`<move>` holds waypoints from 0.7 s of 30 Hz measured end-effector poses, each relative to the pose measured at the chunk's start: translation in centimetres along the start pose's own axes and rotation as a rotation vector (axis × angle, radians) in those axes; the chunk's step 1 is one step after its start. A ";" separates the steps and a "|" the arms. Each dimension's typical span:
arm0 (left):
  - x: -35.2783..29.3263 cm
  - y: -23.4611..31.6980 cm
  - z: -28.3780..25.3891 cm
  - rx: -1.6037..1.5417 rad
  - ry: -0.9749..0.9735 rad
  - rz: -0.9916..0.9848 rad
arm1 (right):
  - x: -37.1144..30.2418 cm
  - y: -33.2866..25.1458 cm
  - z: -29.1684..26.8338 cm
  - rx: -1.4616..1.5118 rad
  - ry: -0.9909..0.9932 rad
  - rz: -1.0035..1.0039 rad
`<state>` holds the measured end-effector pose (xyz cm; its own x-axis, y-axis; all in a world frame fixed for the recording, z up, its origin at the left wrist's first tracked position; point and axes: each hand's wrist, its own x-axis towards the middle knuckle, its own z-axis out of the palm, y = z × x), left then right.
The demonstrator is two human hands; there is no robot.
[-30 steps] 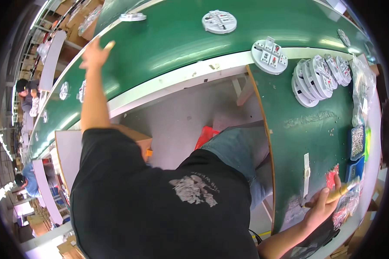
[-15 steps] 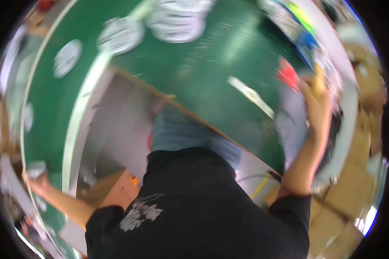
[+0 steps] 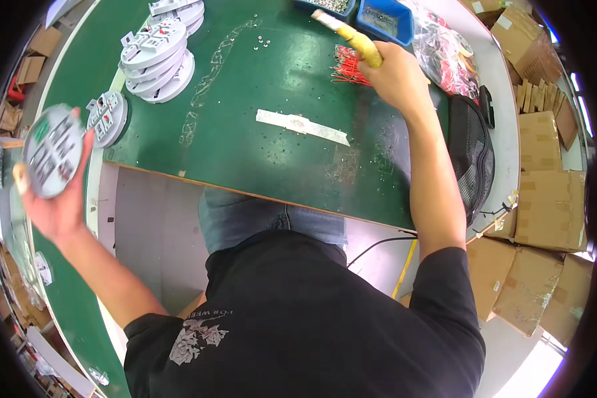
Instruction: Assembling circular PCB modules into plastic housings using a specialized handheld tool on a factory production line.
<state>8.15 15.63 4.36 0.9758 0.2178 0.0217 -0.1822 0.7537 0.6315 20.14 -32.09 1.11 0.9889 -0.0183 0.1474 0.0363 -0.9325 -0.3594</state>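
My left hand [image 3: 63,215], raised at the left over the green worktop, grips a round grey plastic housing [image 3: 54,152] by its edges. Slots and a green patch show on the housing, which is slightly blurred. A similar housing [image 3: 107,119] lies beside it, and stacked housings [image 3: 156,60] stand farther back. At the right, my right hand [image 3: 398,76] is closed round a yellow-wrapped stick-like tool [image 3: 359,43] with a pale end pointing far left; its exact kind is unclear. Just under that hand lies a bunch of red wires [image 3: 348,66].
A white strip [image 3: 302,126] lies on the green table [image 3: 265,159]. Blue trays [image 3: 386,23] with small parts and a clear plastic bag [image 3: 448,53] sit far right. A black mesh pouch [image 3: 472,159] lies beside my right forearm. Cardboard boxes [image 3: 544,209] stand beyond.
My left hand has moved up and forward, bringing the housing into clearer sight. My right hand has shifted left and forward with the yellow tool. The whole view has turned and is sharper.
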 end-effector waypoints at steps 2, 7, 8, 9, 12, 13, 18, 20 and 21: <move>0.7 -2.3 2.6 -0.005 0.048 -0.004 | 0.4 -0.3 -0.3 -0.055 -0.129 -0.146; 0.3 -5.9 1.9 -0.074 -0.071 -0.173 | 0.5 -0.4 0.2 -0.111 -0.191 -0.187; 0.4 -6.5 1.7 -0.061 -0.134 -0.227 | 0.5 -0.3 0.3 -0.116 -0.192 -0.181; 0.5 -7.1 1.8 -0.064 -0.136 -0.233 | 0.4 -0.2 0.2 -0.134 -0.183 -0.172; -0.5 -7.7 2.6 0.367 -0.119 -0.242 | 0.4 -0.6 0.4 -0.157 -0.174 -0.172; -0.6 -8.0 2.6 0.368 -0.118 -0.242 | 0.5 -0.6 0.4 -0.132 -0.147 -0.181; -1.5 -10.2 2.1 0.276 -0.019 -0.178 | 0.2 -0.9 -1.3 0.127 -0.063 -0.169; -1.6 -11.2 2.5 0.176 -0.021 -0.215 | -0.1 -1.5 -1.9 0.230 -0.055 -0.150; -1.7 -11.7 3.2 0.173 -0.014 -0.218 | -0.1 -1.9 -2.0 0.302 -0.080 -0.129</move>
<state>8.98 4.48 -0.60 0.9914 0.0524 -0.1198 0.0548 0.6646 0.7451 19.66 -30.99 3.58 0.9811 0.1325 0.1413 0.1914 -0.7757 -0.6013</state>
